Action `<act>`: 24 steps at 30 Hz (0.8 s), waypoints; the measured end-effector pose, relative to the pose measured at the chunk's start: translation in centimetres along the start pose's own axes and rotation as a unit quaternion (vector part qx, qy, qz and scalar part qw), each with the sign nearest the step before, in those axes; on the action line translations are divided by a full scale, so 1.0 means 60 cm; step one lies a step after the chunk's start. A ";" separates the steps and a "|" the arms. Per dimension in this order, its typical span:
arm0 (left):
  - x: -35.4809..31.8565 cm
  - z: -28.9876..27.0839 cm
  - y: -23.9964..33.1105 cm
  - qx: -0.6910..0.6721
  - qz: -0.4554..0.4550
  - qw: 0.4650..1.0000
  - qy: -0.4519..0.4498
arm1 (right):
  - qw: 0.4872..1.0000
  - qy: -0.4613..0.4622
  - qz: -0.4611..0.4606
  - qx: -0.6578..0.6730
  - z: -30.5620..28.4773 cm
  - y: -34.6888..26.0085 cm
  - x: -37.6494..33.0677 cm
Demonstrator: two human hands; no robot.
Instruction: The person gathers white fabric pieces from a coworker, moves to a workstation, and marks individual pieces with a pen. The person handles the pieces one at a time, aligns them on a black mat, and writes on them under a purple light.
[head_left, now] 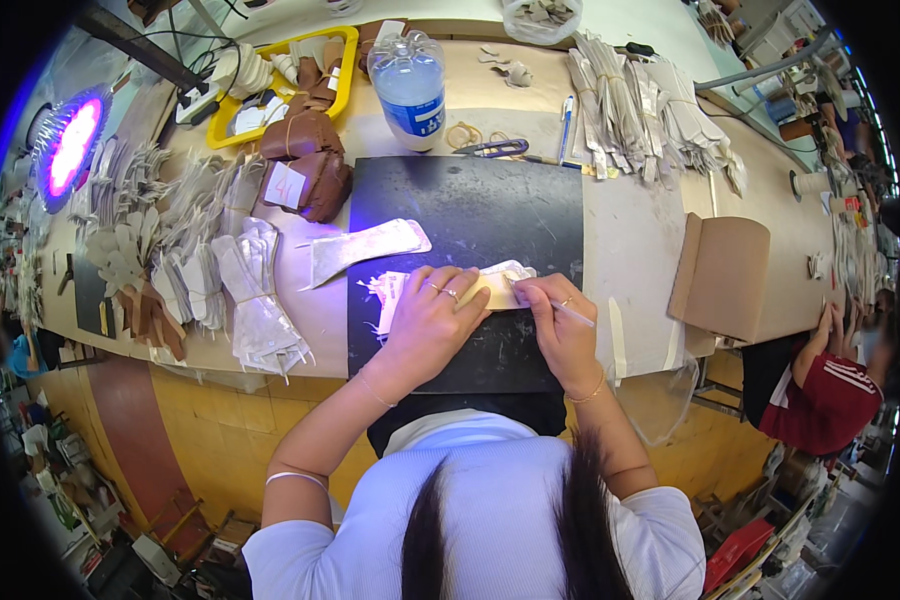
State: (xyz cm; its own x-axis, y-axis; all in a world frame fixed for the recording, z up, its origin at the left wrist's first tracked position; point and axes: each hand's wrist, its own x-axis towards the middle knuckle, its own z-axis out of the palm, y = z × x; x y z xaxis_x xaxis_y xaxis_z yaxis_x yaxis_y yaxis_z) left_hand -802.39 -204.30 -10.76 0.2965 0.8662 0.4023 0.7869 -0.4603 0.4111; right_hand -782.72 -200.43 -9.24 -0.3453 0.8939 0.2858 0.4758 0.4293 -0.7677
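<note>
My left hand presses with curved fingers on a cream-yellow cut piece, which lies over a pale silvery strip on the black mat. Ragged pinkish-white ends of the work stick out left of this hand. In my right hand is a thin, pale pen, pinched in the fingers with its tip end at the right edge of the cream piece. Beyond my left hand, a loose silvery-white cut piece lies half on the mat.
Left of the mat are bundled silvery pieces and wrapped brown pieces. Farther back stand a yellow basket and a bottle of bluish liquid. Bundled strips, a brown cardboard roll and another person are to the right.
</note>
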 end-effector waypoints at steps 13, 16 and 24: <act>-0.003 0.004 0.000 0.011 0.001 1.000 0.000 | 0.996 -0.013 -0.079 -0.037 -0.003 -0.002 -0.004; -0.003 0.007 -0.002 0.018 0.007 1.000 0.000 | 0.994 -0.016 -0.096 -0.053 -0.004 -0.002 0.003; -0.003 0.007 0.003 0.008 -0.001 1.000 0.006 | 0.989 -0.035 -0.118 -0.078 -0.036 -0.007 -0.015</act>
State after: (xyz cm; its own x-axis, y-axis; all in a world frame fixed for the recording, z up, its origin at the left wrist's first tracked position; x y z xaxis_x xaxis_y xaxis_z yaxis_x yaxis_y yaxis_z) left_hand -802.09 -204.46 -11.08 0.2886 0.8645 0.4115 0.7959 -0.4555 0.3988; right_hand -780.86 -201.10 -7.95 -0.5134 0.7582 0.4018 0.4926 0.6438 -0.5855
